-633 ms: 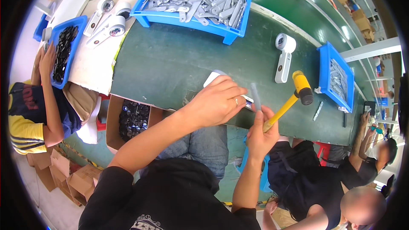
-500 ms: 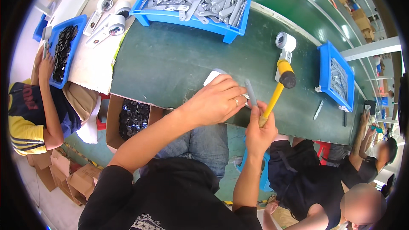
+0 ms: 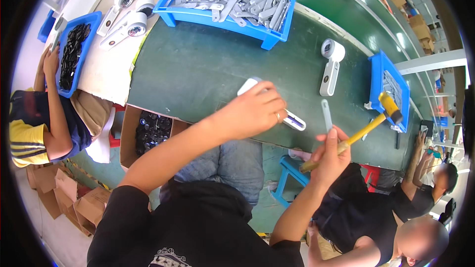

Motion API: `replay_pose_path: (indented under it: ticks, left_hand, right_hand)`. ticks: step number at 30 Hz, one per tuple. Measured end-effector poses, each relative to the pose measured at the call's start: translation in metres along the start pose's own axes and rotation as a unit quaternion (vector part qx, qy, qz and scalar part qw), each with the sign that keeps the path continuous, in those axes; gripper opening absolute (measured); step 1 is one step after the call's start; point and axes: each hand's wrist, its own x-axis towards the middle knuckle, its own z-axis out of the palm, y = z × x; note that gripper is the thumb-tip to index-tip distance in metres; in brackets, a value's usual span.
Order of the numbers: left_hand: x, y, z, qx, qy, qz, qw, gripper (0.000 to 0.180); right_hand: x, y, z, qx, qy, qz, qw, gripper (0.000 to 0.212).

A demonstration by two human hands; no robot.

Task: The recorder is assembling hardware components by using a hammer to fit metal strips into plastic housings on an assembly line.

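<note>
My left hand (image 3: 253,111) is closed around a white long-handled device (image 3: 296,121) lying on the green tabletop. The far end and the slotted handle end of this device show on either side of the hand; its middle is hidden. Off the table's near edge, my right hand (image 3: 332,157) grips a yellow-headed hammer (image 3: 367,129) by its handle, the head pointing right. Between the same hand's thumb and fingers a slim grey strip (image 3: 326,114) stands up. Beyond it, another white device with a round head (image 3: 330,66) lies on the table.
A blue bin (image 3: 217,18) heaped with grey strips stands at the back. A smaller blue bin (image 3: 378,81) is at right. More white devices (image 3: 123,32) lie at left, near a blue tray (image 3: 88,44) of black parts. A cardboard box (image 3: 129,138) sits below; co-workers sit either side.
My right hand has moved right, away from the white device, carrying the hammer and the grey strip. The hammer has tilted over to the right. My left hand stays on the device.
</note>
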Motion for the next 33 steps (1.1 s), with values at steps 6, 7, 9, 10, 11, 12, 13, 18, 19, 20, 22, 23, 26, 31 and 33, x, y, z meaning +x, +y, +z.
replay_pose_path:
  ticks: [6,7,9,10,11,12,13,18,19,20,22,23,26,31,33]
  left_hand:
    - [0.000,-0.013,-0.020,-0.049,-0.029,-0.041,0.998,0.011]
    - [-0.001,-0.014,-0.019,-0.052,-0.028,-0.039,0.997,0.012]
    - [-0.002,-0.016,-0.020,-0.052,-0.028,-0.039,0.998,0.015]
    - [-0.002,-0.014,-0.021,-0.047,-0.036,-0.052,0.997,0.028]
    - [-0.003,-0.013,-0.022,-0.042,-0.045,-0.066,0.996,0.042]
    - [-0.004,-0.013,-0.024,-0.041,-0.045,-0.068,0.996,0.042]
    - [-0.004,-0.011,-0.026,-0.025,-0.029,-0.082,0.996,0.058]
    - [-0.007,-0.015,-0.036,-0.014,-0.008,-0.130,0.991,0.088]
    - [-0.011,-0.018,-0.033,-0.037,-0.007,-0.138,0.990,0.088]
    - [-0.013,-0.020,-0.032,-0.060,-0.005,-0.146,0.987,0.089]
    - [-0.015,-0.022,-0.029,-0.062,-0.001,-0.139,0.988,0.086]
    - [-0.015,-0.023,-0.028,-0.065,0.004,-0.130,0.989,0.084]
    - [-0.016,-0.025,-0.025,-0.099,0.023,-0.126,0.987,0.065]
    - [-0.019,-0.033,-0.022,-0.069,0.029,-0.062,0.995,0.033]
    - [-0.020,-0.034,-0.019,-0.065,0.042,-0.043,0.996,0.025]
  right_hand:
    - [-0.007,0.010,-0.012,0.071,-0.006,0.103,0.992,0.016]
    - [-0.009,0.013,-0.008,0.071,-0.010,0.100,0.992,0.017]
    - [-0.011,0.012,0.000,0.059,-0.029,0.100,0.993,0.019]
    - [-0.012,0.009,0.004,0.045,-0.045,0.100,0.993,0.021]
    - [-0.012,0.008,0.007,0.030,-0.059,0.099,0.993,0.025]
    - [-0.013,0.008,0.010,0.031,-0.061,0.100,0.993,0.025]
    - [-0.013,0.007,0.014,0.009,-0.078,0.094,0.992,0.026]
    - [-0.013,0.002,0.031,-0.032,-0.141,0.089,0.986,0.023]
    - [-0.012,0.002,0.035,-0.036,-0.152,0.095,0.983,0.022]
    - [-0.011,0.003,0.040,-0.037,-0.154,0.096,0.983,0.022]
    - [-0.008,0.004,0.048,-0.062,-0.178,0.106,0.976,0.021]
    - [-0.007,0.004,0.048,-0.062,-0.180,0.107,0.976,0.021]
    - [0.001,0.003,0.044,-0.098,-0.206,0.128,0.965,0.019]
    - [0.012,-0.005,0.046,-0.160,-0.243,0.136,0.947,0.020]
    - [0.013,-0.009,0.049,-0.176,-0.238,0.143,0.944,0.022]
